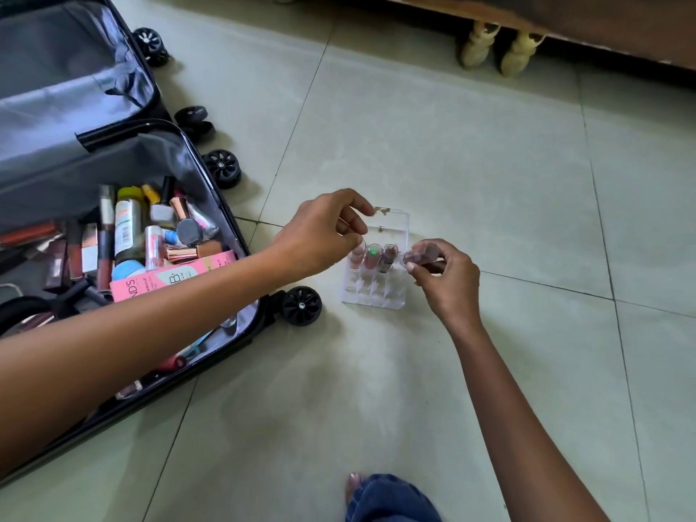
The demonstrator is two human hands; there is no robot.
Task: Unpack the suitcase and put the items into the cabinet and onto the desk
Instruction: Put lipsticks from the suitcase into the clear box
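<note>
Currently mid-unpack, in a sorting sub-step: small cosmetics are going into a clear acrylic organiser [395, 229] standing on the pale tiled floor [470, 145], just beside the near wheel of the open black hard-shell suitcase [56, 88].

- Right hand [446, 280]: grasping a small clear-capped lipstick tube [422, 254], pinched in the fingertips at the organiser's right edge, over the row's empty right slot.
- Left hand [324, 235]: fingers curled at the organiser's far-left side. Can't tell if it pinches the wall, the leftmost tube, or nothing.
- Three tubes [373, 258] already sit in the middle row; the near row looks empty.
- The suitcase's near half is full of bottles, lipsticks and a pink carton [169, 276]; the far half shows only grey lining.

Judgement: early in the task, nothing in a cabinet or on a desk yet, and neither is clearly in view.

Next move: tip the tube upright, align it with the free slot, lower it straight down, and keep the light organiser braced so it doesn't skid or topple.
</note>
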